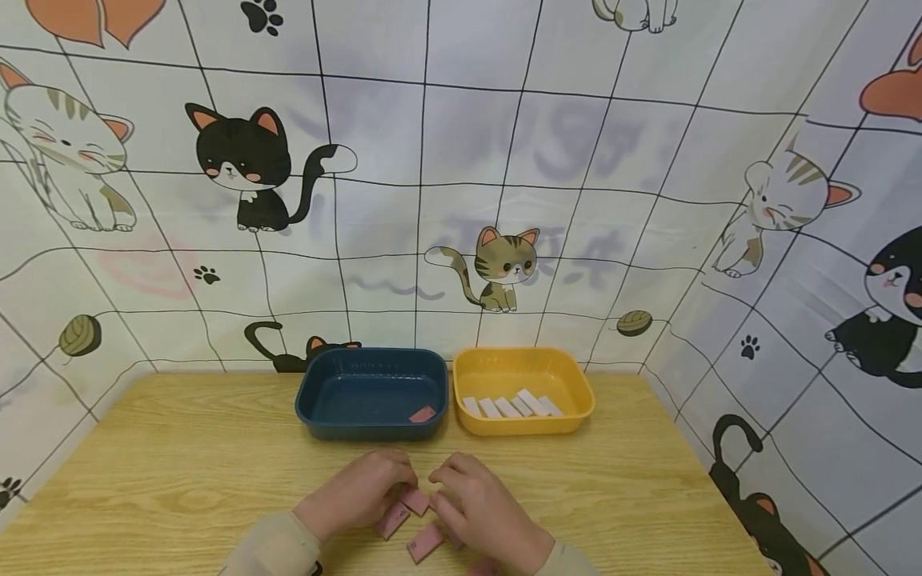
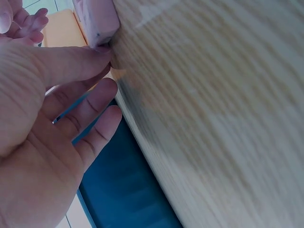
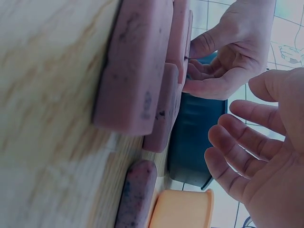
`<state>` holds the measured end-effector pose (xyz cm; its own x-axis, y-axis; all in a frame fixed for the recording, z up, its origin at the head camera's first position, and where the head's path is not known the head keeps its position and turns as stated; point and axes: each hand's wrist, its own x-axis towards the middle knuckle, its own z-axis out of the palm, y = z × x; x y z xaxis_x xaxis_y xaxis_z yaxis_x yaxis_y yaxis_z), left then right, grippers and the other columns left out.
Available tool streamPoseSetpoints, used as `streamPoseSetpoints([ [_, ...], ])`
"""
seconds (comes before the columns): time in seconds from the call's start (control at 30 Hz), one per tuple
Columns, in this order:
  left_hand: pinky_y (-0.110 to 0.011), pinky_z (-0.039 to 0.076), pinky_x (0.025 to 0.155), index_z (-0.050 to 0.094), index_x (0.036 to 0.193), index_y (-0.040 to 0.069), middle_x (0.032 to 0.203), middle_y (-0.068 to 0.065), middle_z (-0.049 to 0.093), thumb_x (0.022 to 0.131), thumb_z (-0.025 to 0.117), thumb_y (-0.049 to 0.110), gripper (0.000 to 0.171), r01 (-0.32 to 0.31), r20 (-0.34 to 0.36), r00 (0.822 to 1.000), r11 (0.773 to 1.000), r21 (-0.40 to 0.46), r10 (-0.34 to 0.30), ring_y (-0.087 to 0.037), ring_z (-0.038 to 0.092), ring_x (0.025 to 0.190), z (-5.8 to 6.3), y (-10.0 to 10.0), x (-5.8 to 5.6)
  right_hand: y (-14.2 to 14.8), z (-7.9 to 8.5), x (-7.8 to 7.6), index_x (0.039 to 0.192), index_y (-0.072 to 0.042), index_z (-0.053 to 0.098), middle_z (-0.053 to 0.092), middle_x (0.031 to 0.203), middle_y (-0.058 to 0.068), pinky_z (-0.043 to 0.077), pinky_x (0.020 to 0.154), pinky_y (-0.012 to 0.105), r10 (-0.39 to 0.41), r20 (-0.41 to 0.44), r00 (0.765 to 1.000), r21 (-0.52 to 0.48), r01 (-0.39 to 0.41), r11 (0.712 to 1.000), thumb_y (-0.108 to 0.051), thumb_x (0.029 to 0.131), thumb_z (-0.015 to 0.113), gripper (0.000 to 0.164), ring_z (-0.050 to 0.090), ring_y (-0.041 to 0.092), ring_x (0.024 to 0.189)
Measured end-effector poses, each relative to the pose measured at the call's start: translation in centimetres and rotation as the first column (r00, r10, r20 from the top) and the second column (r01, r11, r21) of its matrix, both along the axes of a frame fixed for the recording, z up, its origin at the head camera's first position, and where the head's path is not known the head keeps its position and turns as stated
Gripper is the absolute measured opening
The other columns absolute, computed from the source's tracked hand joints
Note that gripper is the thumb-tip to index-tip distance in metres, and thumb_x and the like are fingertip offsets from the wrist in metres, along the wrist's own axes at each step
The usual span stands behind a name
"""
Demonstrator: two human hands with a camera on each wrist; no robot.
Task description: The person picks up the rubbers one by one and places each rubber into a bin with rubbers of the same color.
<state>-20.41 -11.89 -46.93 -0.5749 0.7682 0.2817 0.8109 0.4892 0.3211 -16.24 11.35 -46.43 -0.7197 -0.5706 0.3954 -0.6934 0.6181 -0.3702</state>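
Note:
Pink erasers with dark smudges lie loosely grouped on the table between the two hands; one eraser (image 1: 425,543) is nearest the front. My left hand (image 1: 366,490) has its thumb and index finger at the end of a pink eraser (image 1: 415,502), seeming to pinch it; its other fingers are loosely bent. Beside that lies another pink eraser (image 1: 393,521). In the right wrist view, my right hand (image 3: 266,156) hovers beside the erasers with its fingers relaxed and nothing in them. It partly hides some erasers in the head view.
Behind the hands stands a dark blue tray (image 1: 370,432) with one pink piece (image 1: 422,414) inside. To its right is a yellow tray (image 1: 522,426) with several white blocks (image 1: 507,407) in a row. A cat-patterned curtain (image 1: 403,216) borders the wooden table (image 1: 180,464).

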Motion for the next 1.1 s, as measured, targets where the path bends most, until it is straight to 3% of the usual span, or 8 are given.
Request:
streamPoseSetpoints([
  [0.57, -0.024, 0.052, 0.072, 0.072, 0.091, 0.014, 0.089, 0.007, 0.062, 0.087, 0.074, -0.006, 0.02, -0.042, -0.027, 0.999, 0.999, 0.006, 0.042, -0.002, 0.055, 0.078, -0.2, -0.5, 0.2, 0.0, -0.1, 0.1, 0.11, -0.008, 0.074, 0.065, 0.105, -0.002, 0.055, 0.084, 0.027, 0.0, 0.001, 1.0, 0.001, 0.0, 1.0, -0.017, 0.099, 0.067, 0.015, 0.061, 0.008, 0.095],
  [0.83, -0.025, 0.053, 0.076, 0.073, 0.096, 0.015, 0.092, 0.008, 0.06, 0.085, 0.077, -0.002, 0.021, -0.107, -0.066, 0.992, 0.994, 0.029, 0.109, -0.003, 0.053, 0.082, 0.3, -0.5, 0.3, -0.1, -0.1, 0.2, 0.113, -0.009, 0.074, 0.066, 0.105, -0.001, 0.055, 0.084, 0.026, -0.003, 0.006, 1.0, -0.005, 0.003, 1.0, -0.016, 0.1, 0.066, 0.017, 0.06, 0.007, 0.095],
  [1.1, -0.029, 0.052, 0.076, 0.07, 0.095, 0.014, 0.093, 0.005, 0.06, 0.079, 0.075, 0.0, 0.022, -0.183, -0.143, 0.97, 0.978, 0.1, 0.196, -0.006, 0.052, 0.083, 0.9, -0.1, 0.4, -0.1, -0.1, 0.3, 0.114, -0.008, 0.073, 0.066, 0.105, 0.001, 0.055, 0.085, 0.027, -0.014, -0.042, 0.999, -0.026, 0.013, 1.0, -0.015, 0.097, 0.068, 0.018, 0.059, 0.008, 0.095],
])
